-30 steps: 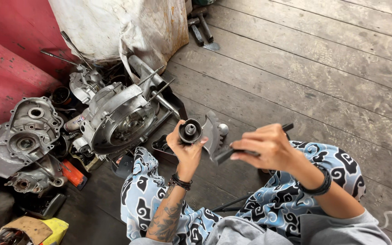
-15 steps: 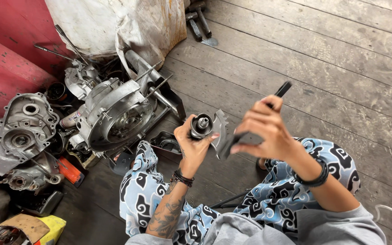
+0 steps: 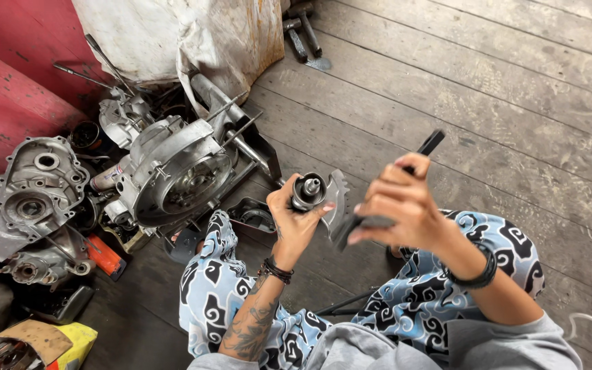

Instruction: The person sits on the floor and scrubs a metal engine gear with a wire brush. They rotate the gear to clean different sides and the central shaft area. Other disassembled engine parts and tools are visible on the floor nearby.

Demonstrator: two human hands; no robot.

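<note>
Left hand [image 3: 289,223]: fingers wrapped round toothed metal gear part [image 3: 315,193], held upright.
Right hand [image 3: 405,209]: fingers clenched on dark tool [image 3: 385,192], tip just beside the part.

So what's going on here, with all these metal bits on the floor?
A person sits on a wooden plank floor, working on engine parts. The left hand holds up a round metal part with a toothed plate. The right hand grips a dark flat tool whose lower end lies against that plate. Beside the person's knee sits a stripped engine casing, with a loose casing cover and other parts further left, by a red wall.
</note>
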